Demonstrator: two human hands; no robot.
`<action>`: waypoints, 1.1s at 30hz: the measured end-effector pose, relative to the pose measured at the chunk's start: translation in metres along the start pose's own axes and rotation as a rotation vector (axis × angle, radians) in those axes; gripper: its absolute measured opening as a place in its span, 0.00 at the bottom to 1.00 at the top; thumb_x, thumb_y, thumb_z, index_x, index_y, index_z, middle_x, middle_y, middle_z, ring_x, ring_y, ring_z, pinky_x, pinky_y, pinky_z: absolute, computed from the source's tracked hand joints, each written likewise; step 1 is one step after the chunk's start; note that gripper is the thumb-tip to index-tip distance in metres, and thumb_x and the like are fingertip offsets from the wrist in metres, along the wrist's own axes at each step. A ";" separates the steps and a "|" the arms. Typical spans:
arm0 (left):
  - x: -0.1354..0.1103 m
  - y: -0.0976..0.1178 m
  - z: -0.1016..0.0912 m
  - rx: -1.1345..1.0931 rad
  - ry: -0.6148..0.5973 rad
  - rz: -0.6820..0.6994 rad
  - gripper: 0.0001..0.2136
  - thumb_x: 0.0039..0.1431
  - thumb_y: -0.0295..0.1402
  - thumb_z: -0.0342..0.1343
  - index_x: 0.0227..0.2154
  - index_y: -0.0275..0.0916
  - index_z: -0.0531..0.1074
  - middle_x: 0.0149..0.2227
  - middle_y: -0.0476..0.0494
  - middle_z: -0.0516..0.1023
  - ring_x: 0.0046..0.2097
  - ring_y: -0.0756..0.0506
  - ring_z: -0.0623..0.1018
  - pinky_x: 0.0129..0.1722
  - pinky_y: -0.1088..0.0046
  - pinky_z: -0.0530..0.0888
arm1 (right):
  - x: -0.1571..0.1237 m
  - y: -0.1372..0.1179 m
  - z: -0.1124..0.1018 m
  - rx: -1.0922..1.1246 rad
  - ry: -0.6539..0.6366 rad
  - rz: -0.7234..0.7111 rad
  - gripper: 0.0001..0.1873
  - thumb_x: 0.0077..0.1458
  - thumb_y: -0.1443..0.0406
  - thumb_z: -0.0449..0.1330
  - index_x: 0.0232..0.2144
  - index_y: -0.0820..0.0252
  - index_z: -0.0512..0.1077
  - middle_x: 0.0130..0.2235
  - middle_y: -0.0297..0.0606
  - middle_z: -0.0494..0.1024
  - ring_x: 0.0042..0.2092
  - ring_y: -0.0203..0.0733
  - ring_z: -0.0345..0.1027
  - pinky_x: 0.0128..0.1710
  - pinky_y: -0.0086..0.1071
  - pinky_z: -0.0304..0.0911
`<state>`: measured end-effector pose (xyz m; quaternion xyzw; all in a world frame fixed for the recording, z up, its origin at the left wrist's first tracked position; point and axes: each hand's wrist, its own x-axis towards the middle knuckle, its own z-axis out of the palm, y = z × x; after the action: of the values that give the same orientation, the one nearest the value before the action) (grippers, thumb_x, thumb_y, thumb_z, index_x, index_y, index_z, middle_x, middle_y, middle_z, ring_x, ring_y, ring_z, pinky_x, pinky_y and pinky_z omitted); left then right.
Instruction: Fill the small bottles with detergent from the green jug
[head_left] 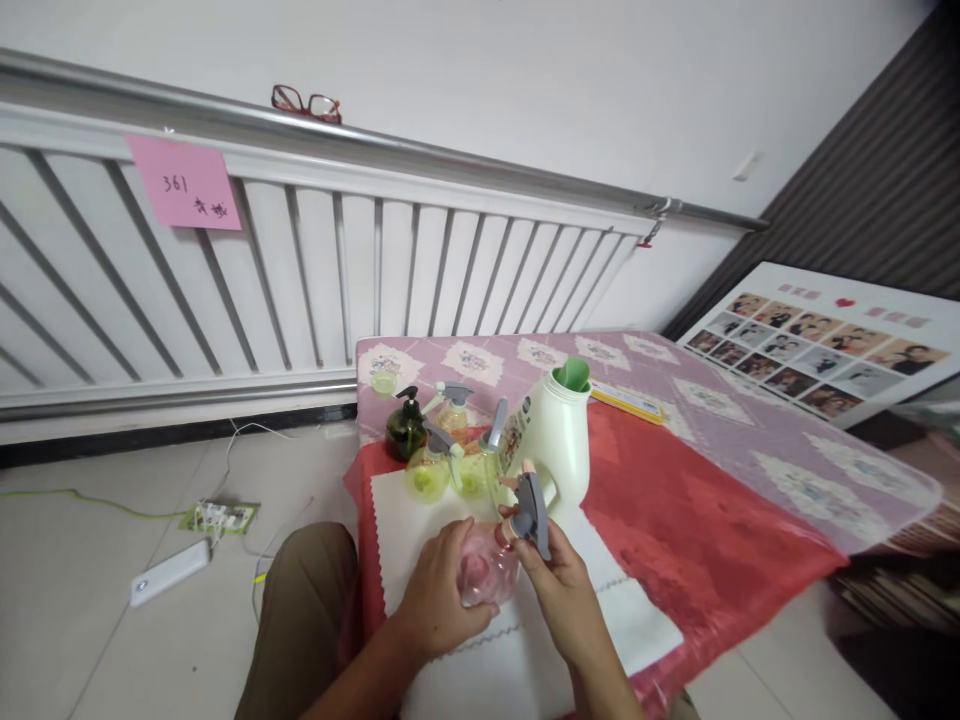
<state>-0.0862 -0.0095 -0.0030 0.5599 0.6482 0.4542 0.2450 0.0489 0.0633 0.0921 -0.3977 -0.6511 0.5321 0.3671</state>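
Observation:
A clear pink spray bottle (486,568) lies tilted over the white cloth. My left hand (441,592) is closed around its round body. At its neck, my right hand (559,570) grips the grey spray head (532,512) by thumb and fingers; whether the head is fully seated on the neck I cannot tell. Just beyond my hands stand yellow-green spray bottles (427,480) with grey trigger tops and a dark green pump bottle (406,432). A large pale green jug (559,430) with a green opening stands right behind my right hand.
White cloth (637,625) and red plastic sheeting (675,490) cover part of the table with its purple patterned cover (712,395). A small clear cup (384,381) and a yellow-edged box (627,401) lie toward the back. A radiator (420,260) runs behind; a power strip (225,517) is on the floor.

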 end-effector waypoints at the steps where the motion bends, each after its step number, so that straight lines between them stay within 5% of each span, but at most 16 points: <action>1: 0.000 0.000 0.000 -0.001 -0.002 0.002 0.43 0.38 0.31 0.63 0.60 0.37 0.52 0.59 0.35 0.63 0.58 0.35 0.66 0.58 0.54 0.63 | 0.000 0.000 -0.001 -0.007 -0.003 0.002 0.19 0.52 0.54 0.62 0.44 0.56 0.72 0.48 0.43 0.78 0.49 0.49 0.70 0.50 0.39 0.66; 15: 0.000 -0.001 0.000 0.004 -0.012 0.020 0.44 0.38 0.31 0.64 0.60 0.40 0.50 0.60 0.35 0.62 0.59 0.34 0.64 0.59 0.51 0.61 | 0.003 -0.001 -0.013 -0.118 -0.019 -0.060 0.17 0.56 0.55 0.59 0.46 0.55 0.71 0.47 0.42 0.79 0.48 0.47 0.72 0.49 0.36 0.67; 20: 0.000 -0.001 -0.001 -0.007 -0.020 -0.003 0.44 0.38 0.32 0.64 0.60 0.40 0.50 0.60 0.35 0.62 0.59 0.34 0.64 0.59 0.52 0.62 | 0.007 -0.002 -0.016 -0.183 -0.145 -0.071 0.18 0.57 0.57 0.58 0.48 0.54 0.70 0.49 0.42 0.78 0.49 0.46 0.71 0.51 0.37 0.65; 33: -0.001 -0.006 0.001 0.016 -0.026 0.029 0.45 0.38 0.32 0.64 0.60 0.42 0.50 0.60 0.36 0.62 0.60 0.34 0.64 0.59 0.51 0.62 | 0.009 -0.003 -0.023 -0.229 -0.230 -0.061 0.19 0.57 0.57 0.58 0.50 0.53 0.70 0.52 0.42 0.76 0.51 0.47 0.70 0.51 0.36 0.66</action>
<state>-0.0883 -0.0097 -0.0084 0.5771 0.6404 0.4450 0.2425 0.0653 0.0798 0.0993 -0.3533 -0.7571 0.4851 0.2584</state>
